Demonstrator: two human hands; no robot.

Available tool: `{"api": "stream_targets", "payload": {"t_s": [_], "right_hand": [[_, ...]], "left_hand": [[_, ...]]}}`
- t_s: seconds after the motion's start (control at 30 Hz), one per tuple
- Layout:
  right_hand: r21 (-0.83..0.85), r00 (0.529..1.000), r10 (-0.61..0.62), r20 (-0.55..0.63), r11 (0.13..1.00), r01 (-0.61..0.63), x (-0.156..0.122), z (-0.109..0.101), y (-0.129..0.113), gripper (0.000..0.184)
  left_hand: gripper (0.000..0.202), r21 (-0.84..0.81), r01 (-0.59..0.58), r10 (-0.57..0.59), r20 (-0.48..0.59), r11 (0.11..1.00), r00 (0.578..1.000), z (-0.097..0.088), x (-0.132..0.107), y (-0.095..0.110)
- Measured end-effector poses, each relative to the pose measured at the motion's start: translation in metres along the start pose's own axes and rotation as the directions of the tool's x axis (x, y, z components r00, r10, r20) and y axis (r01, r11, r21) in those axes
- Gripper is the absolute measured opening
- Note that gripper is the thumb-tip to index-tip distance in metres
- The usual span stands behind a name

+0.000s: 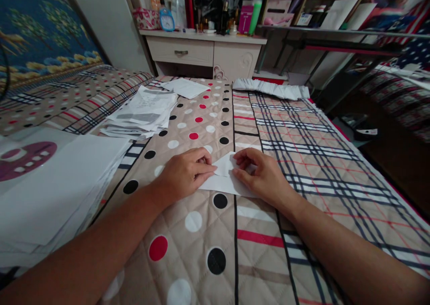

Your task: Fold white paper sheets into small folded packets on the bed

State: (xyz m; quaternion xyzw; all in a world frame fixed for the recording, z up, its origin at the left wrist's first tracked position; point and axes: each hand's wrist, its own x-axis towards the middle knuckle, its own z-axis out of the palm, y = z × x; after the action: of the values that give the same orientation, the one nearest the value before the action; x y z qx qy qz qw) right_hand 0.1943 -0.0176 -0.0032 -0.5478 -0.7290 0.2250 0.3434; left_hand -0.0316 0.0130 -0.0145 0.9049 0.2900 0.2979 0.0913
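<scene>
Paper (225, 185), white and folded, lies on the bedspread between the two hands. Its peak points away from the person; its long axis runs across, along the wide near edge, the right end slightly nearer the person.

Left hand (188, 171): fingertips drawn together, thumb and forefinger pinching the paper's left side. Right hand (262, 170): fingers curled, thumb and forefinger apart at the right side; whether they grip cannot be told.

Surface: quilted bedspread (191, 251), beige, with dots, stripes and plaid. To the left lie a large sheet stack (77, 175) and, beyond it, a printed pile (141, 110). A loose sheet (188, 88) lies near that pile. A pleated white strip (272, 89) lies along the far right edge.

Room: pale dresser (198, 52) beyond the bed, bearing a blue clock (166, 19) and a green tube (255, 18).
</scene>
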Motion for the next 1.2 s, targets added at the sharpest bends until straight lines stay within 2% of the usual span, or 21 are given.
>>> {"api": "stream_targets", "payload": {"t_s": [0.1, 0.2, 0.4, 0.7, 0.9, 0.97, 1.03, 1.1, 1.2], "right_hand": [[0.014, 1.000, -0.012, 0.007, 1.000, 0.012, -0.001, 0.001, -0.001, 0.026], [0.028, 0.996, -0.083, 0.021, 0.996, 0.083, -0.003, 0.001, -0.001, 0.017], [0.059, 0.991, -0.130, 0.041, 0.990, 0.128, -0.004, 0.002, 0.000, 0.010], [0.047, 0.989, -0.149, 0.027, 0.988, 0.147, -0.005, 0.003, -0.001, 0.019], [0.013, 0.968, -0.243, 0.065, 0.970, 0.242, -0.006, 0.006, 0.001, 0.021], [-0.017, 0.966, -0.248, 0.077, 0.968, 0.250, -0.006, 0.007, 0.002, 0.023], [-0.037, 0.966, -0.239, 0.096, 0.969, 0.243, -0.006, 0.006, 0.002, 0.024], [-0.044, 0.966, -0.230, 0.116, 0.971, 0.236, -0.006, 0.005, 0.002, 0.025], [-0.040, 0.965, -0.226, 0.134, 0.972, 0.233, -0.006, 0.004, 0.001, 0.027]], "left_hand": [[0.016, -0.004, 0.011, -0.011, -0.031, 1.000, 0.999, 0.004, -0.001, -0.001], [0.014, -0.014, 0.024, -0.025, -0.054, 1.000, 0.998, 0.007, -0.002, 0.000], [0.015, -0.022, 0.047, -0.048, -0.043, 0.999, 0.998, 0.008, 0.000, 0.003], [0.014, -0.040, 0.028, -0.028, -0.001, 0.999, 1.000, 0.005, 0.003, 0.003], [0.014, -0.055, 0.030, -0.030, -0.007, 0.998, 1.000, 0.005, 0.004, 0.003], [0.013, -0.131, 0.066, -0.068, -0.008, 0.989, 0.998, 0.005, 0.005, 0.001], [0.011, -0.246, 0.158, -0.157, 0.027, 0.956, 0.987, 0.002, 0.006, -0.002], [0.011, -0.348, 0.271, -0.248, 0.108, 0.897, 0.963, -0.003, 0.008, -0.007], [0.016, -0.440, 0.368, -0.302, 0.216, 0.819, 0.929, -0.013, 0.010, -0.013]]}}
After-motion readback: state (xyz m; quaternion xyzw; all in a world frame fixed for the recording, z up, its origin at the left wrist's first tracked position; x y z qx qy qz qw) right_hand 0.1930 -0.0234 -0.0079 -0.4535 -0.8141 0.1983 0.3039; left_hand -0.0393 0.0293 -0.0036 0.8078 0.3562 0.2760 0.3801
